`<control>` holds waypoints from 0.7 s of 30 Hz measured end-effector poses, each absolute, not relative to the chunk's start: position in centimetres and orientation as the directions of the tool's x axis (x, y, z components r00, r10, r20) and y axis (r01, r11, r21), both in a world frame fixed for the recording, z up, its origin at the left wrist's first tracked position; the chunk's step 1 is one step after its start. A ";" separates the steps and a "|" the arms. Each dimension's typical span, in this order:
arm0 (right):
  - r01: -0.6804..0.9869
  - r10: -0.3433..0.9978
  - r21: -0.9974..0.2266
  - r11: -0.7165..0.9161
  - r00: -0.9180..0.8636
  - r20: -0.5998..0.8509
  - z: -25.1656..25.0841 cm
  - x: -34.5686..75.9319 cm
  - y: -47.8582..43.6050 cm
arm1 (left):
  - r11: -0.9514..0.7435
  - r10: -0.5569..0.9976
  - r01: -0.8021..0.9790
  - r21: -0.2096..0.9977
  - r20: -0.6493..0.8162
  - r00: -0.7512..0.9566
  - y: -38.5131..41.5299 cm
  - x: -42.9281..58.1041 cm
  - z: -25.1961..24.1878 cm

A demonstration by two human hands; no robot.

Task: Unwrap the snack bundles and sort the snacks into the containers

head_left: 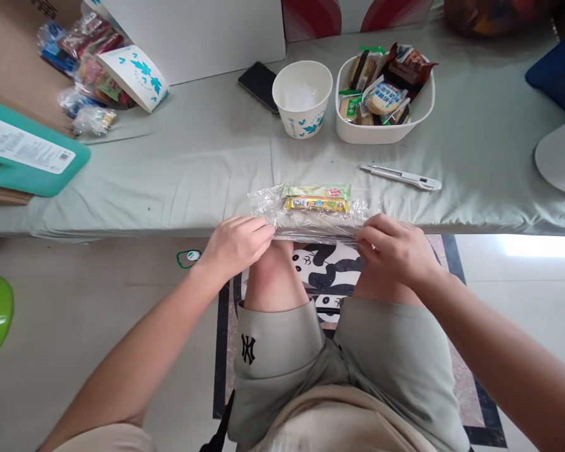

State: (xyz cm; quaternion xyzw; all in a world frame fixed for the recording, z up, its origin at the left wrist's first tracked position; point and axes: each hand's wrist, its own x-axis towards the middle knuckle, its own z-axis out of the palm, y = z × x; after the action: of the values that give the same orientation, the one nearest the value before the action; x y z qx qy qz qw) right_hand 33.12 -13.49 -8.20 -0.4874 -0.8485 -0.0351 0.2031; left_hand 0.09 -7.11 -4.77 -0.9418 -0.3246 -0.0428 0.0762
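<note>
A sheet of clear plastic wrap [265, 199] lies at the front edge of the cloth-covered surface, stretched between my hands. On it rest a green snack packet [317, 189] and a yellow snack packet [316, 204], side by side. My left hand [245, 242] pinches the wrap's near edge on the left. Opposite it, my right hand [393, 245] grips the same edge, fingers curled and thumb underneath. The edge nearest me runs taut between the two hands, above my knees.
Behind the wrap stand a paper cup [306, 122], a white bin of wrapped snacks [381, 134] and a phone [258, 85]. A utility knife [402, 177] lies to the right. At left are a tipped paper cup [141, 75] with wrapped bundles and a teal jug [37, 179].
</note>
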 end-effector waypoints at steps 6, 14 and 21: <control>0.819 0.852 -0.257 0.513 -0.448 0.271 -8.7 34.4 -13.8 | -0.754 0.651 0.648 0.110 -0.012 0.759 -7.1 -3.4 -4.7; 0.914 0.881 -0.159 0.372 -0.294 0.371 -7.8 32.7 -11.4 | -0.641 0.767 0.751 0.159 0.149 0.624 -5.5 1.8 -4.8; 0.881 0.895 -0.285 0.376 -0.266 0.358 -7.8 32.2 -10.8 | -0.538 0.837 0.704 0.464 0.190 0.514 -3.8 2.1 -6.1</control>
State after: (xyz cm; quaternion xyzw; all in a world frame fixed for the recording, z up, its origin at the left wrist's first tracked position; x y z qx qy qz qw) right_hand 32.24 -10.77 -7.77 -0.5582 -0.7955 0.0143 0.2353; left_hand 2.05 -3.77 -6.14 -0.8540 -0.4511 -0.1989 -0.1663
